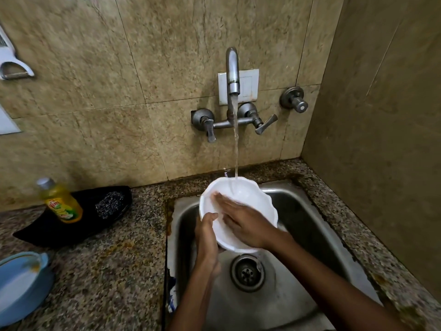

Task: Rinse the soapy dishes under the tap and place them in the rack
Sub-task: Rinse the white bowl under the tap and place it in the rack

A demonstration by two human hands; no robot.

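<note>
Over the steel sink [298, 211], under the tap's stream [236, 149], your left hand [207, 232] grips the white scalloped plastic bowl [253, 199] by its rim; your right hand [243, 219], fingers flat, rubs inside. Tilt the bowl so the suds run out.

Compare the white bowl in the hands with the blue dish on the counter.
The white bowl is held over the sink under running water; the blue dish rests on the counter. The bowl's rim is scalloped, the dish's smooth. The bowl looks clean; the dish shows yellowish residue.
</note>
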